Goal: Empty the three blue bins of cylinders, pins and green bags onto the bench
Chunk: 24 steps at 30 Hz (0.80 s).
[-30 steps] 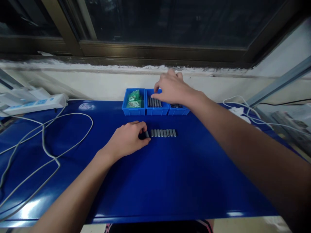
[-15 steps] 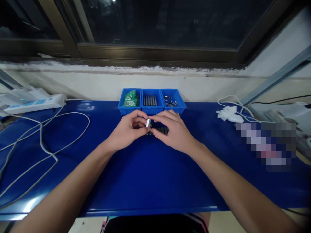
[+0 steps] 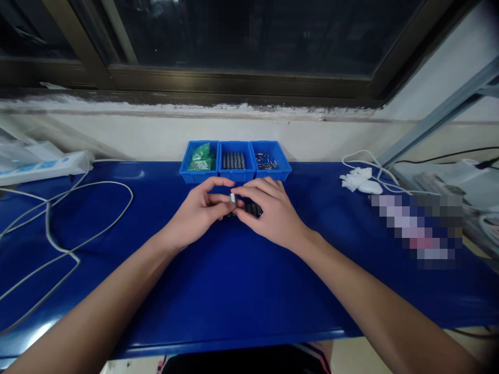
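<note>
A small silver metal block (image 3: pixel 233 198) is held upright between both hands over the middle of the table. My left hand (image 3: pixel 197 210) pinches it from the left with thumb and a bent finger, its index finger raised above. From the other side, my right hand (image 3: pixel 271 210) has its fingertips and thumb closed around the block. Beneath the right fingers lies a row of dark pieces (image 3: pixel 254 209), partly hidden by that hand.
Three joined blue bins stand behind the hands: green packets (image 3: pixel 201 157) in the left, dark bars (image 3: pixel 234 160) in the middle, small metal pins (image 3: pixel 267 161) in the right. A white cable (image 3: pixel 128 208) and power strip (image 3: pixel 50 167) lie left; crumpled white tissue (image 3: pixel 356 179) sits right.
My right fingertips have closed in on the block, and my left index finger has lifted slightly from it. The whole view has shifted a little, moving the scene leftward.
</note>
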Tool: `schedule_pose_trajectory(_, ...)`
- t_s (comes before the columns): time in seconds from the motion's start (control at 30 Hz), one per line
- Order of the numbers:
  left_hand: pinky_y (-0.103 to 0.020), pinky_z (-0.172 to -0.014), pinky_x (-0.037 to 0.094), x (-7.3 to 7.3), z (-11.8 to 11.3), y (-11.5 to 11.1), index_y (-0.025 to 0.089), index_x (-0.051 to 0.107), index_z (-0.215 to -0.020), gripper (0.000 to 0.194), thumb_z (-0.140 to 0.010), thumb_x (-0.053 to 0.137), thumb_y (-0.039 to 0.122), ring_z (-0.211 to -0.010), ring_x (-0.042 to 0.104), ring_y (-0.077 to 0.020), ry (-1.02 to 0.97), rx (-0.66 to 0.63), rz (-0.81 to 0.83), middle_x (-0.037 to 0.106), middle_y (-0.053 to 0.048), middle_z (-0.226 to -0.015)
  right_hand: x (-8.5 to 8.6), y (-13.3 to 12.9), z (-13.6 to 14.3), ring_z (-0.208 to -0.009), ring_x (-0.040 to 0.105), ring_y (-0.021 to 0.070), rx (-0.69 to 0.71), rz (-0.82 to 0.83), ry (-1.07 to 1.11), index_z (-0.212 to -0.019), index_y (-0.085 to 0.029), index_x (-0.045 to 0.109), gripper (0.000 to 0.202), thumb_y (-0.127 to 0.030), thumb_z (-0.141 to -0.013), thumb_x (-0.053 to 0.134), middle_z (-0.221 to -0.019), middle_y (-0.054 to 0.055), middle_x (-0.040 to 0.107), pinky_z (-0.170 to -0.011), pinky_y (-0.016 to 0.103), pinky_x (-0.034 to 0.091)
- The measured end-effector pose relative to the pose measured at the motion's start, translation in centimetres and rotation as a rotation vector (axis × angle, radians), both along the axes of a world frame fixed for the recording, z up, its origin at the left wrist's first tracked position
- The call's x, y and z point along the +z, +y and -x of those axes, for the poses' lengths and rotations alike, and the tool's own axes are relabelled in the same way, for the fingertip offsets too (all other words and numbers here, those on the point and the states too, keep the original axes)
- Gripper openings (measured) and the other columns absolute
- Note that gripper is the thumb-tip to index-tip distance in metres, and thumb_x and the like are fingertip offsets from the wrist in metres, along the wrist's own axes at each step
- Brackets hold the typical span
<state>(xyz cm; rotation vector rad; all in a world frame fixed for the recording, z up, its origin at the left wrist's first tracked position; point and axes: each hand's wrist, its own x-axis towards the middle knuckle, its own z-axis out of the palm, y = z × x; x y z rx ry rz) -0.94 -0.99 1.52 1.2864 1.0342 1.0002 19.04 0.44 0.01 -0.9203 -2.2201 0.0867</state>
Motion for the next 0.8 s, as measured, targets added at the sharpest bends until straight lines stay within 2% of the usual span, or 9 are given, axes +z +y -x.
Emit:
schedule_pose_trajectory(0.23,-0.027,-0.06,0.045,0.1,-0.1,-0.1,0.019,0.062,-0.117,0.044,-0.076,0.077,0.025,-0.063,0.06,-0.0132,0.031,0.0,-0.019,0.073,-0.002,-0.08,-0.1,-0.5,0.3,-0.101,0.068,0.0246,-0.002,0.03,0.037,-0.113,-0.027,0.071,0.023,-0.022,-0.091,0.068,-0.112,0.003,0.076,-0.09,0.044,0.047)
schedule_pose_trajectory(0.33,-0.026,-0.06,0.044,0.0,0.0,0.1,0.019,0.063,-0.12,0.043,-0.08,0.077,0.032,-0.062,0.057,-0.012,0.051,0.056,-0.035,0.074,-0.004,-0.086,0.5,0.3,0.5,-0.101,0.068,0.0238,-0.014,0.08,0.115,-0.111,-0.025,0.071,0.023,-0.022,-0.089,0.069,-0.108,0.004,0.075,-0.092,0.043,0.048)
schedule_pose_trajectory(0.4,-0.026,-0.059,0.043,-0.2,0.2,0.3,0.02,0.065,-0.12,0.04,-0.085,0.075,0.037,-0.062,0.055,-0.0115,0.076,0.141,-0.045,0.076,-0.006,-0.095,1.5,2.1,0.6,-0.101,0.067,0.0241,-0.063,0.11,0.147,-0.112,-0.025,0.072,0.022,-0.025,-0.089,0.07,-0.105,0.004,0.075,-0.093,0.043,0.048)
schedule_pose_trajectory(0.47,-0.025,-0.058,0.041,-0.4,0.5,0.7,0.019,0.067,-0.116,0.036,-0.087,0.072,0.04,-0.063,0.054,-0.0113,0.106,0.207,-0.043,0.076,-0.007,-0.102,2.8,5.0,0.8,-0.104,0.066,0.026,-0.149,0.156,0.112,-0.113,-0.026,0.073,0.024,-0.029,-0.089,0.071,-0.105,0.004,0.076,-0.093,0.043,0.047)
schedule_pose_trajectory(0.6,-0.025,-0.058,0.04,-0.5,0.9,1.1,0.018,0.07,-0.108,0.03,-0.087,0.07,0.039,-0.064,0.053,-0.0118,0.133,0.235,-0.037,0.074,-0.007,-0.098,4.8,11.7,2.2,-0.107,0.066,0.0284,-0.287,0.356,-0.138,-0.107,-0.027,0.077,0.027,-0.023,-0.081,0.072,-0.105,0.002,0.079,-0.097,0.048,0.04)
schedule_pose_trajectory(0.7,-0.026,-0.06,0.042,-0.6,0.9,1.1,0.018,0.07,-0.105,0.027,-0.087,0.069,0.038,-0.065,0.054,-0.0126,0.147,0.213,-0.038,0.073,-0.006,-0.093,4.7,15.3,4.0,-0.108,0.065,0.0292,-0.323,0.465,-0.354,-0.103,-0.028,0.08,0.032,-0.018,-0.074,0.073,-0.098,0.002,0.08,-0.101,0.051,0.035)
schedule_pose_trajectory(0.8,-0.027,-0.061,0.043,-0.7,0.8,0.9,0.019,0.07,-0.105,0.027,-0.086,0.069,0.039,-0.065,0.055,-0.0129,0.158,0.175,-0.035,0.073,-0.005,-0.092,3.7,16.9,5.5,-0.116,0.062,0.0312,-0.31,0.495,-0.441,-0.106,-0.028,0.08,0.036,-0.021,-0.071,0.076,-0.098,0.005,0.079,-0.101,0.05,0.034)
